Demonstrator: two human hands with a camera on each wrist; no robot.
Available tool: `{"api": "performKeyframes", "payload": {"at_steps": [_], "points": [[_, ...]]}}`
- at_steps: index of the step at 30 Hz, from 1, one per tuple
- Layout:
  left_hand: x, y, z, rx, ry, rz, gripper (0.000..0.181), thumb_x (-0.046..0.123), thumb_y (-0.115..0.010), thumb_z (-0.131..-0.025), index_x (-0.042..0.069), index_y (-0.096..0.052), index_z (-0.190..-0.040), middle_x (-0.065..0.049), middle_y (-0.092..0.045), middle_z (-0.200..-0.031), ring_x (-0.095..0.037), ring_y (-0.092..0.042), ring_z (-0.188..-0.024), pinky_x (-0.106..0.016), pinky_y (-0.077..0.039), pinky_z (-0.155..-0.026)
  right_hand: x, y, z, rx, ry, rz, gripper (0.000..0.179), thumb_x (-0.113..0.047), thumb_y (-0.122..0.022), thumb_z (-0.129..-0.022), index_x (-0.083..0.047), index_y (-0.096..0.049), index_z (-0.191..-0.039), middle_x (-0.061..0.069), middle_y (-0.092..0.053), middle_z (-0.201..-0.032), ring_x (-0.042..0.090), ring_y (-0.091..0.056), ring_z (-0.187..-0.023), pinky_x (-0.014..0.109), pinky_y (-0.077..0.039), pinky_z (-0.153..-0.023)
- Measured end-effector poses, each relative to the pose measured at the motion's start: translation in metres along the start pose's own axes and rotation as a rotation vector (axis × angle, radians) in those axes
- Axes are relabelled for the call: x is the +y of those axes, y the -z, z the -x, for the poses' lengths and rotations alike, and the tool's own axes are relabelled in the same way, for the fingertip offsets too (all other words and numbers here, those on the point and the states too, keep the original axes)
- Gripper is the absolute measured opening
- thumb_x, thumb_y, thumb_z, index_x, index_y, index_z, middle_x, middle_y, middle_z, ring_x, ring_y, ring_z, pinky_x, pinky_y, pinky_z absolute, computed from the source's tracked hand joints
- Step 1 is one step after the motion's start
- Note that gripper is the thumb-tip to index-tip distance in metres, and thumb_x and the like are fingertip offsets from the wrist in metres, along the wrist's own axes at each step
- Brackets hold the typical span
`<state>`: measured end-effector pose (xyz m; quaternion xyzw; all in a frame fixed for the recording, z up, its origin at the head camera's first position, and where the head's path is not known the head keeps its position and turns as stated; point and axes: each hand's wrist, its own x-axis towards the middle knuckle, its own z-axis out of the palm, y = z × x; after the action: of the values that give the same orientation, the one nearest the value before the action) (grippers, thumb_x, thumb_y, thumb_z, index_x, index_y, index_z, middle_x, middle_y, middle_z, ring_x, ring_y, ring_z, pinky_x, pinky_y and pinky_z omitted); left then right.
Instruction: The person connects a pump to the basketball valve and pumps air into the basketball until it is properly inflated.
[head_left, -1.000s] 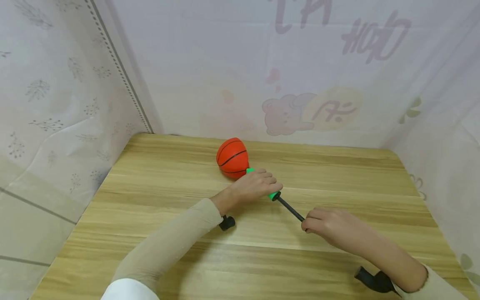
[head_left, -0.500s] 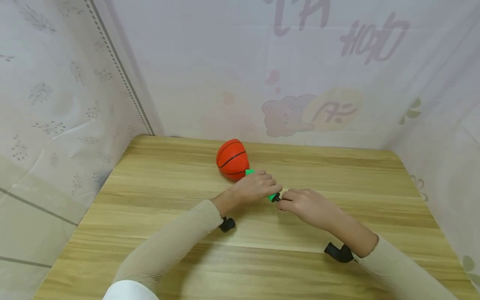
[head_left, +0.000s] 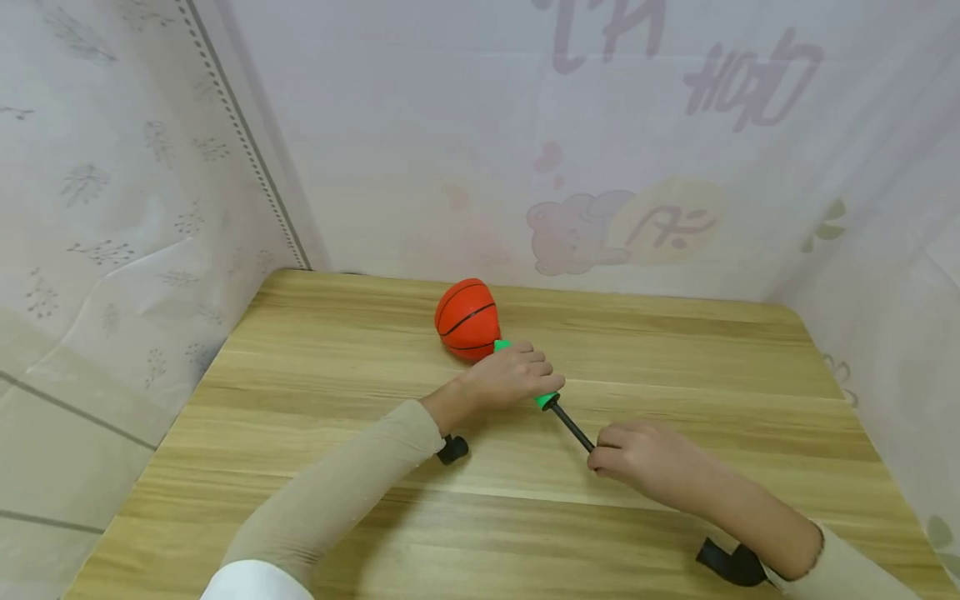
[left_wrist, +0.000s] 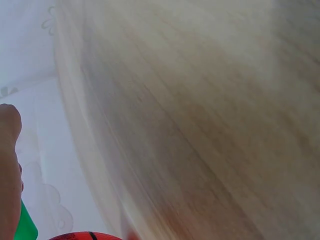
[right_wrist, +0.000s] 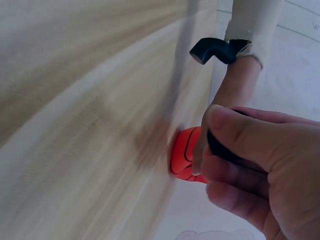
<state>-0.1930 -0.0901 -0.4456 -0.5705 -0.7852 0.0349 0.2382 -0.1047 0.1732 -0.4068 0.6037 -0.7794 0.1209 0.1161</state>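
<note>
An orange-red toy basketball (head_left: 467,321) with black lines lies toward the back of the table, its side by the pump drawn in to a taper. Joined to it is a green hand pump (head_left: 547,401), whose barrel my left hand (head_left: 510,375) grips from above. A black rod (head_left: 572,427) stands well out of the barrel's near end. At the rod's end my right hand (head_left: 645,458) holds the pump's black handle (right_wrist: 222,147), thumb and fingers curled round it in the right wrist view. In the left wrist view only part of my left hand (left_wrist: 9,175) shows.
The wood-grain table (head_left: 337,517) meets a printed cloth wall (head_left: 420,167) at its back edge. Black curved wrist mounts (head_left: 452,450) jut from under both sleeves, low over the tabletop. More patterned cloth hangs at left and right.
My right hand first pushed the handle in toward the green barrel, then drew it back out to the lower right. The left hand and ball have stayed in place.
</note>
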Motion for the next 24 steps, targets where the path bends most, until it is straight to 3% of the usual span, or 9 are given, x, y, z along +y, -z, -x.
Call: {"api": "performKeyframes", "payload": {"at_steps": [6,8,9,12,14,18,24], "points": [[0.0,0.003,0.0,-0.043,0.023,-0.006,0.019,-0.003,-0.061,-0.093,0.015,-0.059,-0.1,0.008,-0.064,-0.084,-0.009,-0.059,-0.08,-0.022,-0.042,-0.073,-0.01,0.009,0.014,0.022,0.025,0.036,0.018,-0.007,-0.077,-0.076,-0.018,-0.066,-0.085,-0.011,-0.053,-0.078,0.0,-0.047,-0.068,0.012,-0.041,-0.059],[0.0,0.004,-0.001,-0.054,0.035,0.002,0.02,-0.003,-0.061,-0.093,0.015,-0.059,-0.101,0.007,-0.064,-0.084,-0.009,-0.058,-0.08,-0.022,-0.042,-0.073,-0.011,0.01,0.017,0.042,0.019,0.044,0.007,-0.011,-0.067,-0.088,-0.018,-0.065,-0.086,-0.01,-0.053,-0.079,0.001,-0.047,-0.069,0.012,-0.041,-0.059],[-0.001,0.005,-0.001,-0.056,0.042,0.006,0.02,-0.004,-0.061,-0.093,0.015,-0.059,-0.101,0.007,-0.063,-0.083,-0.01,-0.058,-0.079,-0.022,-0.042,-0.073,-0.011,0.01,0.018,0.052,0.013,0.047,0.01,-0.013,-0.06,-0.095,-0.017,-0.066,-0.087,-0.01,-0.054,-0.08,0.001,-0.048,-0.07,0.012,-0.042,-0.06],[-0.002,0.007,-0.003,-0.048,0.059,0.012,0.021,-0.005,-0.06,-0.092,0.014,-0.058,-0.1,0.007,-0.062,-0.081,-0.01,-0.057,-0.077,-0.022,-0.041,-0.071,-0.009,0.009,0.019,0.098,-0.007,0.077,0.036,-0.021,-0.036,-0.11,-0.014,-0.066,-0.091,-0.006,-0.057,-0.085,0.004,-0.053,-0.071,0.014,-0.045,-0.06],[-0.002,0.007,-0.004,-0.038,0.069,0.014,0.02,-0.005,-0.06,-0.092,0.014,-0.058,-0.099,0.006,-0.061,-0.079,-0.011,-0.056,-0.076,-0.022,-0.04,-0.07,-0.006,0.007,0.018,0.142,-0.009,0.115,0.048,-0.022,-0.025,-0.112,-0.011,-0.067,-0.093,-0.003,-0.06,-0.088,0.007,-0.056,-0.072,0.016,-0.048,-0.06],[-0.003,0.007,-0.006,-0.015,0.073,0.007,0.019,-0.005,-0.06,-0.093,0.014,-0.057,-0.098,0.006,-0.06,-0.077,-0.012,-0.056,-0.073,-0.022,-0.039,-0.069,0.003,0.0,0.01,0.206,0.007,0.191,0.049,-0.016,-0.025,-0.113,-0.006,-0.069,-0.095,0.002,-0.063,-0.09,0.014,-0.058,-0.075,0.021,-0.051,-0.059],[-0.001,0.003,-0.007,0.012,0.079,-0.012,0.017,-0.001,-0.062,-0.094,0.015,-0.057,-0.095,0.007,-0.057,-0.074,-0.011,-0.053,-0.07,-0.022,-0.036,-0.067,0.017,-0.013,-0.012,0.161,0.016,0.242,0.053,-0.012,-0.019,-0.113,-0.005,-0.07,-0.097,0.004,-0.061,-0.09,0.016,-0.054,-0.074,0.023,-0.048,-0.06]]}}
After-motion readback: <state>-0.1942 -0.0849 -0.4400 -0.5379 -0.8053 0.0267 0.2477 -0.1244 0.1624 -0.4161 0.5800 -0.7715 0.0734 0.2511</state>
